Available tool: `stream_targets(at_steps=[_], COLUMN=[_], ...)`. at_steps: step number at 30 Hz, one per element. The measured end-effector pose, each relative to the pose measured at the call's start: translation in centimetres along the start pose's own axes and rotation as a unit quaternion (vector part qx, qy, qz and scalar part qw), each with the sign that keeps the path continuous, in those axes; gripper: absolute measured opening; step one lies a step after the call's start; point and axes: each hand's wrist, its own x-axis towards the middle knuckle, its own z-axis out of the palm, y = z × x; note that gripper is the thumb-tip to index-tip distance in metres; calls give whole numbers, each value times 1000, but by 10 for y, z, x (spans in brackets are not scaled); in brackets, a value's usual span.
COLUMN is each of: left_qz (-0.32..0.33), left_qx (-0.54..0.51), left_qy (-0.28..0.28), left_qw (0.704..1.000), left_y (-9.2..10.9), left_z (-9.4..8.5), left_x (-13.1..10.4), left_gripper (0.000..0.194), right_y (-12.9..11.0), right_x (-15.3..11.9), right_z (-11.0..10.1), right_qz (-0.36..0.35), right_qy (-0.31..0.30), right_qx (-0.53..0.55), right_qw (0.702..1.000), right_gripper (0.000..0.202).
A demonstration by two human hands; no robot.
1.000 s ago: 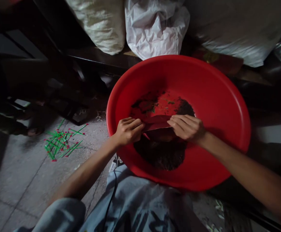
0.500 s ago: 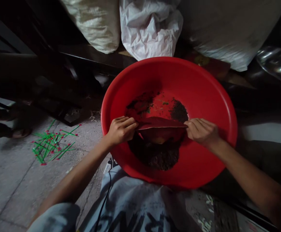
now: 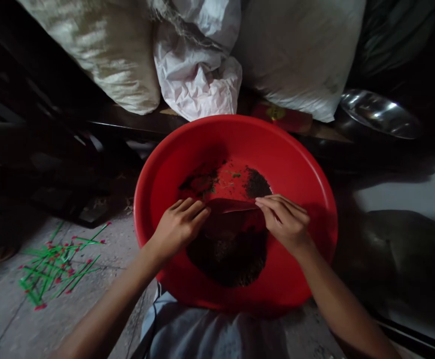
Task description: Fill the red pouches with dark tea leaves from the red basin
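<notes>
A dark red, thin sheet (image 3: 232,205) is stretched between my two hands, over a wide red plastic basin (image 3: 148,187). My left hand (image 3: 182,224) pinches its left end, with the fingers curled over it. At the opposite end my right hand (image 3: 284,219) grips the corner between thumb and fingertips. Dark, crumbly loose material (image 3: 228,259) lies in the near part of the basin, partly shaded. A smaller dark heap (image 3: 257,183) and scattered bits are on the basin's far floor. What the sheet is made of, I cannot tell.
Several thin green sticks with red tips (image 3: 53,269) lie in a pile on the tiled floor at left. Behind the basin stand a cream sack (image 3: 116,60), a crumpled white sack (image 3: 202,85) and a large pale sack (image 3: 299,55). A metal bowl (image 3: 381,114) sits back right.
My hands have come closer together, and the sheet between them looks narrower, with less of its face showing. The camera view has shifted, so the basin appears lower and farther left.
</notes>
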Motion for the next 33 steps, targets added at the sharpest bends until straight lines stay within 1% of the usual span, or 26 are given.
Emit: stream_targets(at_steps=[2,4,7,9,12,14,17,20,24,28,30,33], left_qz=[-11,-22,-35,-40,-40,-33,-16,-10,-50,-56,-59,-73], left_qx=[5,3,-32,-80,-191,-260,-306,-307,-279,-265,-284,-347], left_qy=[-15,-17,27,64,93,99,94,96,121,121,111,85], left_qw=[1000,1000,999,994,976,960,947,947,951,955,950,931], left_y=[4,9,19,26,34,39,43,43,41,40,40,40], left_z=[1,0,-8,-15,-24,-27,-28,-26,-27,-35,-40,-44], left_x=[2,6,16,22,30,33,34,32,29,33,38,46], left_gripper=[11,11,17,20,26,28,29,29,29,25,21,13], right_y=[-2,-6,-17,-24,-33,-38,-42,-43,-40,-41,-45,-57], right_x=[-4,-9,-15,-16,-12,-6,1,4,1,0,2,7], right_z=[-5,-10,-18,-23,-30,-34,-37,-36,-30,-20,-14,-10], right_qz=[16,-10,-71,-83,-82,-81,-81,-83,-94,-99,-95,-92], right_qy=[8,0,-15,-16,-26,-32,-32,-34,-16,-1,4,0], right_qx=[-14,-37,-51,-32,-18,-16,-5,-6,-21,42,73,98], right_qw=[1000,999,996,996,996,996,996,996,995,994,993,991], right_gripper=[30,33,34,36,34,29,24,25,28,25,25,26])
